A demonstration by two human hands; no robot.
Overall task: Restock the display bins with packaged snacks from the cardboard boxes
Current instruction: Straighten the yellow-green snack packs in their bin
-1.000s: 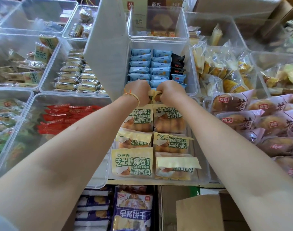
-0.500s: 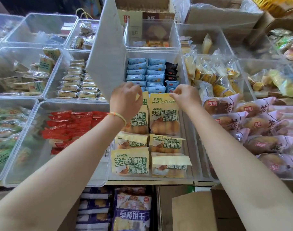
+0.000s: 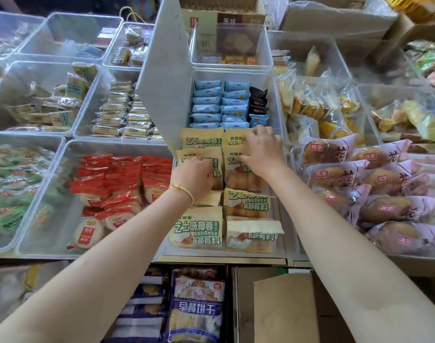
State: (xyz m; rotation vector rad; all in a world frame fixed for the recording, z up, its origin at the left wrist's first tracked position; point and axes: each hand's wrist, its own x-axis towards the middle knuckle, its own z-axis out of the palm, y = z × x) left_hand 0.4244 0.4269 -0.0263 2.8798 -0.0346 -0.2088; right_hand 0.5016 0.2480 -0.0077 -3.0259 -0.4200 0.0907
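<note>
now both hands' fingers (image 3: 254, 134) lie flat atop the yellow snack packs (image 3: 199, 227).

Bright, even light; wide-angle edges bend, corners slightly blurred.

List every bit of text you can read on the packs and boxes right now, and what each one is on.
"芝士味椰蓉" and "有颜有料": yellow bread packs in the centre bin under both hands.
"早餐饼干": blue biscuit bag below the shelf.
"桃李": red tags on the pink bread packs, right bin.
"原味": brown carton behind the top bin.
Blue wafer packs, red packs and green packs: print too small or blurred.
</note>
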